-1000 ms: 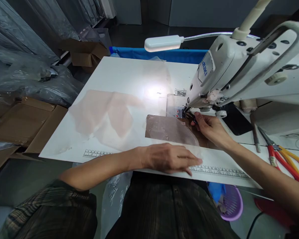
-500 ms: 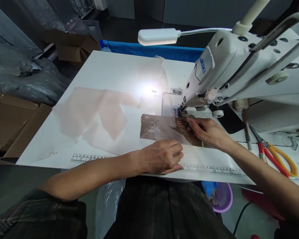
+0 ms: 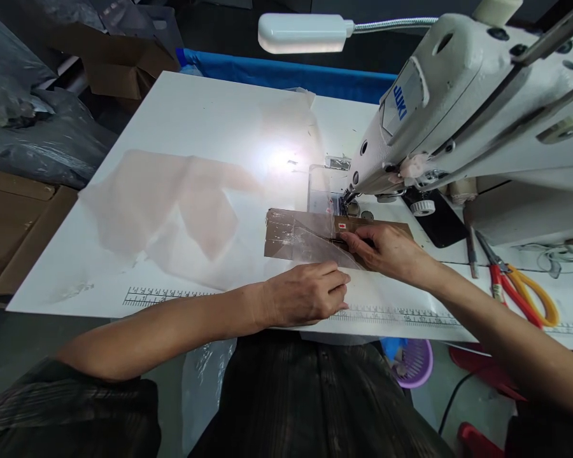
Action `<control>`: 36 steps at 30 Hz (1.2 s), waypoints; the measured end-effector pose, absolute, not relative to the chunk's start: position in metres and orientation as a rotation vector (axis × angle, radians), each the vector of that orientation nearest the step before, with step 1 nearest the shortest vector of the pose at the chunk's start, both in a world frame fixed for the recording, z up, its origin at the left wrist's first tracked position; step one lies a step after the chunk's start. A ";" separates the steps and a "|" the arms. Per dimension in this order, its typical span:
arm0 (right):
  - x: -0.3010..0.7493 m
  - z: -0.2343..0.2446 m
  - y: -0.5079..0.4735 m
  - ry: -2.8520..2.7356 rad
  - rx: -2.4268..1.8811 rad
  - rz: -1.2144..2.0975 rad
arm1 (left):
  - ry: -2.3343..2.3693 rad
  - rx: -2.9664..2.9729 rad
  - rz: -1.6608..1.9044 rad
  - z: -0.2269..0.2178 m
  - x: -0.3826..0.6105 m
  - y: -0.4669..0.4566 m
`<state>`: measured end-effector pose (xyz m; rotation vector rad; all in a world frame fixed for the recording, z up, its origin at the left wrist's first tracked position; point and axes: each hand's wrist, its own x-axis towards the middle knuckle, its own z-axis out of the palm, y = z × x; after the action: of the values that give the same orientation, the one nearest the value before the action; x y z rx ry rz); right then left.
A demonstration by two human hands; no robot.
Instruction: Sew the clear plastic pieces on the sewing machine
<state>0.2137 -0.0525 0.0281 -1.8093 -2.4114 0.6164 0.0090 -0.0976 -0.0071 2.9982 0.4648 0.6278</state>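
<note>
Sheer pale fabric lies across the white table and partly over a brown strip in front of the sewing machine needle. My left hand is closed at the near edge of the sheer fabric, its fingers curled in a pinch. On the brown strip, my right hand pinches a thin dark pointed tool; its exact kind is hard to make out. The tool's tip rests by the fabric fold, near a small red mark. Just beyond both hands stand the presser foot and needle.
The white JUKI sewing machine fills the right side, with a lamp above the table. Scissors with red and orange handles lie at right, near a dark flat object. A printed ruler runs along the front edge. Cardboard boxes stand left.
My right hand has moved slightly left along the brown strip with the thin tool. My left hand stays at the fabric's edge. The camera view has shifted a little.
</note>
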 end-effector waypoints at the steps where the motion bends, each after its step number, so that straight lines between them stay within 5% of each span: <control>1: 0.212 0.028 -0.053 -2.405 -1.821 0.624 | 0.469 2.984 0.626 -0.007 0.009 -0.098; 7: 0.237 0.026 -0.065 -2.343 -1.949 0.600 | 0.399 2.832 0.764 -0.006 0.006 -0.093; 13: 0.280 0.034 -0.079 -2.342 -1.812 0.068 | 0.842 2.633 0.941 0.006 -0.017 -0.031; 18: 0.227 0.037 -0.066 -2.174 -1.834 0.714 | 0.904 2.832 0.416 0.031 -0.006 0.037; 21: 0.190 0.028 -0.053 -2.069 -1.917 0.625 | 0.784 2.820 0.240 0.032 0.013 0.057; 28: 0.162 0.006 -0.046 -2.001 -1.626 0.533 | 0.790 2.507 0.285 0.046 -0.013 0.067; 36: 0.094 0.014 0.007 -1.280 -1.146 1.005 | 1.230 1.931 0.800 0.072 -0.105 0.068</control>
<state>0.0939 0.0074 0.0140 -1.1460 -1.2799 1.0047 -0.1050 0.0679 0.0725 1.9309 1.2304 0.8004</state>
